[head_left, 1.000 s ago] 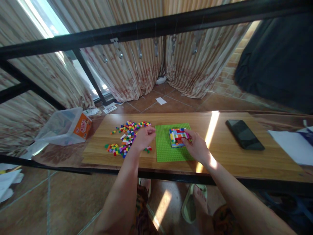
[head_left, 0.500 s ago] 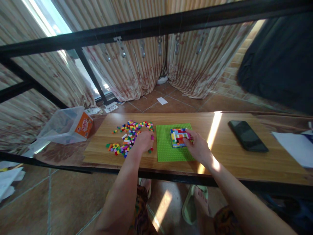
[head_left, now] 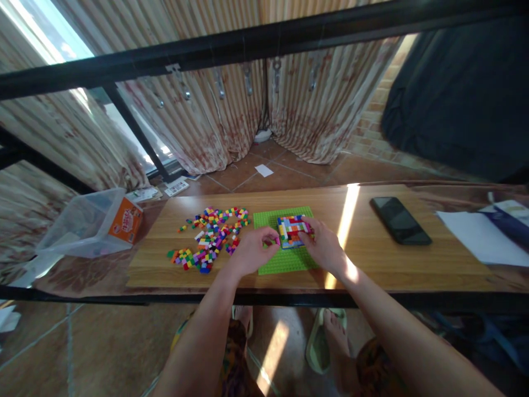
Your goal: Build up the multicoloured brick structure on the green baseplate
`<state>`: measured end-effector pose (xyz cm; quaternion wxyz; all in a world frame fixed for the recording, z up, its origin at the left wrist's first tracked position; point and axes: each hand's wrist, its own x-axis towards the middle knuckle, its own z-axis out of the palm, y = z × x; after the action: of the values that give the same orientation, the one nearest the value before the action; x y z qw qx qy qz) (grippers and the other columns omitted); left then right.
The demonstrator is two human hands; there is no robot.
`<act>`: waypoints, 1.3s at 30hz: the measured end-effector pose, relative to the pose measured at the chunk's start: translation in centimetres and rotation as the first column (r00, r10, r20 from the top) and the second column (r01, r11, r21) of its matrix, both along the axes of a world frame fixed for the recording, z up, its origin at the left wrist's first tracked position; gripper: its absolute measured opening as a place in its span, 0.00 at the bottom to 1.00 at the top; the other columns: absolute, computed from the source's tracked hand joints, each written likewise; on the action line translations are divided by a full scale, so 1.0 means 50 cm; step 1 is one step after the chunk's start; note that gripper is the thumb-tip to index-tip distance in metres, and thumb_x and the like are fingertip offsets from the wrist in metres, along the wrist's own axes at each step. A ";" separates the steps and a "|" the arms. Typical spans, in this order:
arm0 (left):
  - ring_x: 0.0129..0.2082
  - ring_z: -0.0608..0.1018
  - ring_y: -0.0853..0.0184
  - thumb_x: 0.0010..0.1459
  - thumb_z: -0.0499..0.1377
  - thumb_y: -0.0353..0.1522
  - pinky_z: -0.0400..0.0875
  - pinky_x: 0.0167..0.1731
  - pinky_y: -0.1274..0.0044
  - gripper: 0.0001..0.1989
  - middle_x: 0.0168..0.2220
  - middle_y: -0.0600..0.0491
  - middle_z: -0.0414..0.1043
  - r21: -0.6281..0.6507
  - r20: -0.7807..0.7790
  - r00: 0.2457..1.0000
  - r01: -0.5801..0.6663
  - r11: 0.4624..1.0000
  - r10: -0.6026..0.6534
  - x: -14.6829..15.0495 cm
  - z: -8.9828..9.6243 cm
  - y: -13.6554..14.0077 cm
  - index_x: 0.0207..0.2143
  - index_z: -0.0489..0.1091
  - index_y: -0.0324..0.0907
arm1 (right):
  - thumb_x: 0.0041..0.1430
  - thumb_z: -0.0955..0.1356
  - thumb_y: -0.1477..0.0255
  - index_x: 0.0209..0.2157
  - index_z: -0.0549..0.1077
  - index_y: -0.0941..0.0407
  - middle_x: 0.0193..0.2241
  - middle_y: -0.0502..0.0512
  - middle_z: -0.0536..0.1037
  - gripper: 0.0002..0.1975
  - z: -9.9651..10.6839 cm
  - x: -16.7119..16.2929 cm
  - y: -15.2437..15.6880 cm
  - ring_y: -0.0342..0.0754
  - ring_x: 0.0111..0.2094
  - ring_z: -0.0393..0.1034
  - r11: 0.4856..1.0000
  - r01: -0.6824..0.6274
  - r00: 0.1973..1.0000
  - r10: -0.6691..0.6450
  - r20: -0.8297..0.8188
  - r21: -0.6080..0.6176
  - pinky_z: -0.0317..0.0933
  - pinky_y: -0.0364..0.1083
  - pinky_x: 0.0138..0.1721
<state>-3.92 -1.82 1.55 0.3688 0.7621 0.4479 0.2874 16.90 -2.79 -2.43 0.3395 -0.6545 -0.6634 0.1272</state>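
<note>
A multicoloured block of toy bricks [head_left: 288, 227], low and roughly rectangular, sits on the green baseplate [head_left: 268, 266]. My right hand [head_left: 324, 245] is closed around its right side, with the thumb on top. My left hand [head_left: 255, 251] is over the plate's left part, just left of the block. Its thumb and forefinger pinch a small pink brick [head_left: 278, 241], partly hidden by the fingers. Many loose bricks [head_left: 215, 231] in mixed colours lie scattered on the wooden board left of the plate.
On the left stands a clear plastic box [head_left: 93, 220] with an orange label. A black phone [head_left: 400, 220] lies on the right of the wooden board [head_left: 363, 264], with white paper [head_left: 467, 237] beyond it. A dark metal rail [head_left: 248, 41] crosses behind.
My left hand has moved right, from the loose bricks to beside the block, carrying a pink brick. My right hand stays on the block. The whole view has shifted slightly.
</note>
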 end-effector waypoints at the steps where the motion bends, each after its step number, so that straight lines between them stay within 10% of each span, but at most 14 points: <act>1: 0.34 0.77 0.69 0.55 0.59 0.28 0.70 0.37 0.78 0.05 0.32 0.53 0.78 -0.001 0.010 1.000 0.001 1.000 -0.001 0.002 -0.001 -0.002 0.32 0.74 0.41 | 0.60 0.64 0.67 0.54 0.71 0.55 0.45 0.63 0.78 0.21 0.000 0.000 0.000 0.57 0.44 0.74 1.000 0.001 1.000 -0.001 -0.001 -0.001 0.67 0.57 0.47; 18: 0.39 0.77 0.67 0.55 0.60 0.28 0.70 0.44 0.75 0.04 0.36 0.54 0.77 0.116 0.040 0.996 -0.085 0.990 0.081 0.028 -0.004 0.004 0.34 0.72 0.42 | 0.60 0.64 0.68 0.50 0.75 0.54 0.47 0.62 0.74 0.17 0.021 0.004 -0.001 0.53 0.44 0.74 0.998 0.016 0.992 -0.009 -0.124 0.053 0.69 0.54 0.45; 26: 0.41 0.77 0.66 0.56 0.61 0.27 0.70 0.47 0.73 0.08 0.39 0.52 0.77 0.109 0.083 0.994 -0.073 0.991 0.064 0.055 -0.012 0.003 0.40 0.74 0.42 | 0.60 0.65 0.72 0.45 0.78 0.49 0.44 0.54 0.78 0.14 0.066 -0.003 -0.023 0.49 0.46 0.74 0.944 -0.312 0.919 0.328 -0.219 0.105 0.66 0.51 0.51; 39: 0.45 0.77 0.62 0.58 0.61 0.30 0.69 0.51 0.68 0.13 0.43 0.49 0.77 0.308 -0.056 0.995 -0.061 0.950 0.082 0.089 -0.024 -0.013 0.47 0.71 0.44 | 0.58 0.68 0.70 0.41 0.80 0.50 0.38 0.50 0.84 0.11 0.046 -0.003 -0.017 0.49 0.39 0.79 0.975 -0.212 0.892 0.164 -0.422 -0.071 0.71 0.48 0.43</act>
<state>0.53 -2.45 0.34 0.2203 0.8027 0.4376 0.3402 16.75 -3.65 -0.11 0.4200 -0.5638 -0.6282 0.3332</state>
